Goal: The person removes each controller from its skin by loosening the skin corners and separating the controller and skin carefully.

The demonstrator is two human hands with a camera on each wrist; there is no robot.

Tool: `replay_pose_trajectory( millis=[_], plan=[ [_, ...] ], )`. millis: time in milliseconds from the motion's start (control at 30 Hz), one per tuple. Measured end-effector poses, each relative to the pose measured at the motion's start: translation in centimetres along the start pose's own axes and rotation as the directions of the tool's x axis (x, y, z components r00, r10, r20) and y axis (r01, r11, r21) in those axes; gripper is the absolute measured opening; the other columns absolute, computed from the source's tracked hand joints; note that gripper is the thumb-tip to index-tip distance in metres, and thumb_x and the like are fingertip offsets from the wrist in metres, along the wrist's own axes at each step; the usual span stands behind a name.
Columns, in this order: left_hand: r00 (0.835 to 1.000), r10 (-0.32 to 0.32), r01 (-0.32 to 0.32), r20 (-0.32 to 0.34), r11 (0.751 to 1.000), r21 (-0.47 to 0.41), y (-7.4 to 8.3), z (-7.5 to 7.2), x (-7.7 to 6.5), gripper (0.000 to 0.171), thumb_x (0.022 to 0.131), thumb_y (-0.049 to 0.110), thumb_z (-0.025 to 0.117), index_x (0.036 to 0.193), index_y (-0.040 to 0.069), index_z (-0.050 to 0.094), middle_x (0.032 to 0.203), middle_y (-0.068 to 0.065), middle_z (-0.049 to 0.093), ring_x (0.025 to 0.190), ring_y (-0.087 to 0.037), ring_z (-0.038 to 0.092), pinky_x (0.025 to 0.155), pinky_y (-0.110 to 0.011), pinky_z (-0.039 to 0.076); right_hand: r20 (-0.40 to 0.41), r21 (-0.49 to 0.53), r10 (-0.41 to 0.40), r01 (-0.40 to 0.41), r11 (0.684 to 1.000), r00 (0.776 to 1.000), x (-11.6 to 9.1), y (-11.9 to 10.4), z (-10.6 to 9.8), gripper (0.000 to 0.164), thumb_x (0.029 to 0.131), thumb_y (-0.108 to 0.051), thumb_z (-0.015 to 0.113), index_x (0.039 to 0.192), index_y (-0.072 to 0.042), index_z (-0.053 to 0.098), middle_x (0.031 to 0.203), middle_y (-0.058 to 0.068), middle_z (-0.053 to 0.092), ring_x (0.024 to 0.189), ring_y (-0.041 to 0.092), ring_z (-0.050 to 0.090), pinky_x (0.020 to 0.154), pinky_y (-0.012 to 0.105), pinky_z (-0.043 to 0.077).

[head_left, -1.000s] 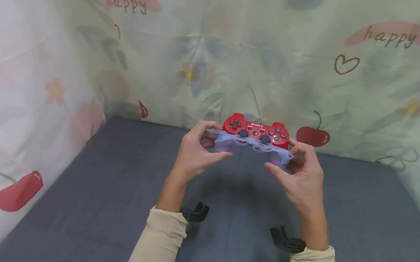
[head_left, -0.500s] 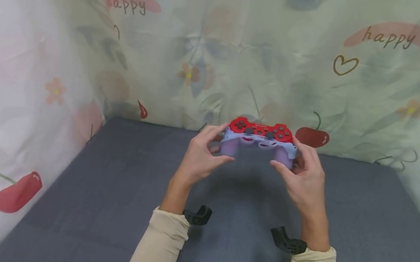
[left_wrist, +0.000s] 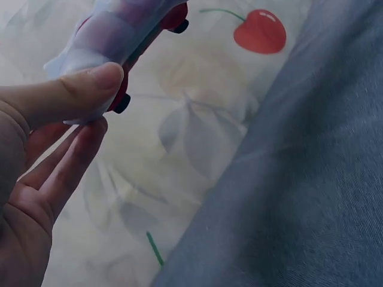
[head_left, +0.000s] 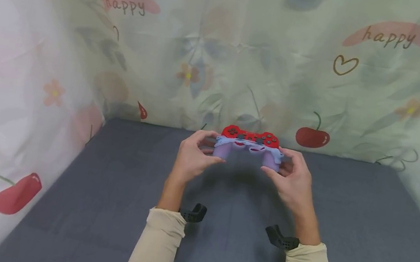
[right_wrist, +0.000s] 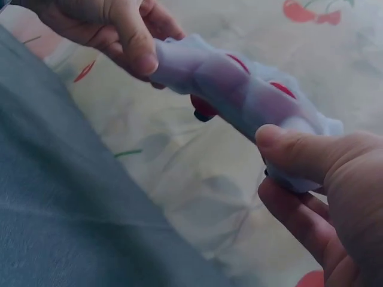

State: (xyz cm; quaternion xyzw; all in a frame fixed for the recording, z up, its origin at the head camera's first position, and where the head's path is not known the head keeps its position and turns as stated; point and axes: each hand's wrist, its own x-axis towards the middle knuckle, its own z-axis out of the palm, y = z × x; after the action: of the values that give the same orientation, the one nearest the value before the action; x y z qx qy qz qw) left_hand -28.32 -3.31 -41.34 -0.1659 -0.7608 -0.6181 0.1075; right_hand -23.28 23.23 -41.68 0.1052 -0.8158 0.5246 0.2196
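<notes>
A red game controller [head_left: 250, 136] is held up above the table, its buttons and sticks facing up. Around its grips and underside sits a translucent pale-blue silicone cover [head_left: 222, 151], while the red top face stays bare. My left hand [head_left: 191, 157] pinches the left grip through the cover, thumb in front and fingers behind. On the other side, my right hand [head_left: 294, 181] pinches the right grip the same way. The right wrist view shows the cover [right_wrist: 206, 78] from behind, with red showing through two slots. In the left wrist view the thumb [left_wrist: 90, 86] presses the covered grip.
A dark grey cloth [head_left: 224, 258] covers the table under my hands. Behind it hangs a printed curtain [head_left: 267, 67] with cherries and hearts, and another printed sheet [head_left: 5, 97] stands at the left. Black wrist mounts [head_left: 281, 238] stick out inward from the forearms.
Both hands have lowered the controller slightly; it went a little right, then back left. It has tilted so its top face looks narrower and more of the covered grips shows.
</notes>
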Motion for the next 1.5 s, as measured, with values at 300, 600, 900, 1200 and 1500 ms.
replay_pose_trajectory(
  millis=[300, 600, 900, 1200, 1500],
  plan=[
    [0.989, -0.087, 0.089, 0.115, 0.996, -0.011, -2.3, 0.5, 0.1, 0.076, 0.073, 0.009, 0.092, 0.142, 0.017, 0.061, 0.135, -0.002, 0.064, 0.108, -0.025, 0.073, 0.090, -0.036, 0.061, 0.003, 0.010, 0.149, -0.149, 0.989, 0.989, -0.4, 2.2, 0.5, 0.066, 0.082, -0.011, 0.085, 0.139, -0.004, 0.053, 0.132, 0.014, 0.056, 0.100, 0.006, 0.068, 0.079, 0.006, 0.052],
    [0.988, -0.138, 0.137, 0.069, 0.990, 0.024, -2.4, 0.1, -0.1, 0.064, 0.069, 0.012, 0.095, 0.127, 0.020, 0.068, 0.122, -0.004, 0.070, 0.102, -0.024, 0.074, 0.089, -0.037, 0.061, 0.088, 0.039, 0.213, -0.218, 0.975, 0.973, -0.3, 3.0, 0.3, 0.066, 0.085, -0.018, 0.084, 0.138, -0.007, 0.045, 0.131, 0.020, 0.056, 0.090, -0.005, 0.066, 0.079, 0.010, 0.055],
    [0.952, -0.249, 0.252, 0.181, 0.968, 0.003, -2.2, -0.5, -0.3, 0.055, 0.070, 0.012, 0.094, 0.115, 0.020, 0.066, 0.115, -0.004, 0.069, 0.094, -0.021, 0.075, 0.085, -0.035, 0.062, 0.184, -0.040, 0.278, -0.275, 0.961, 0.943, -0.3, 3.3, -0.6, 0.064, 0.086, -0.028, 0.084, 0.135, -0.012, 0.046, 0.125, 0.020, 0.060, 0.091, 0.009, 0.067, 0.077, 0.015, 0.056],
    [0.929, -0.256, 0.259, 0.269, 0.966, 0.027, -2.1, -0.5, -0.4, 0.047, 0.071, 0.011, 0.094, 0.107, 0.016, 0.065, 0.102, -0.004, 0.065, 0.082, -0.020, 0.073, 0.079, -0.031, 0.061, 0.236, -0.054, 0.285, -0.281, 0.958, 0.929, -0.3, 2.7, -1.6, 0.059, 0.083, -0.029, 0.086, 0.127, -0.009, 0.052, 0.116, 0.016, 0.058, 0.082, 0.008, 0.068, 0.075, 0.018, 0.058],
    [0.940, -0.243, 0.218, 0.240, 0.968, 0.126, -2.6, 0.0, -0.5, 0.044, 0.072, 0.022, 0.094, 0.105, 0.018, 0.065, 0.101, -0.004, 0.067, 0.085, -0.018, 0.072, 0.079, -0.032, 0.060, 0.214, -0.096, 0.244, -0.229, 0.969, 0.946, -0.3, 3.5, -1.4, 0.053, 0.083, -0.028, 0.086, 0.119, -0.007, 0.054, 0.108, 0.011, 0.055, 0.076, 0.006, 0.066, 0.070, 0.018, 0.056]
  ],
)
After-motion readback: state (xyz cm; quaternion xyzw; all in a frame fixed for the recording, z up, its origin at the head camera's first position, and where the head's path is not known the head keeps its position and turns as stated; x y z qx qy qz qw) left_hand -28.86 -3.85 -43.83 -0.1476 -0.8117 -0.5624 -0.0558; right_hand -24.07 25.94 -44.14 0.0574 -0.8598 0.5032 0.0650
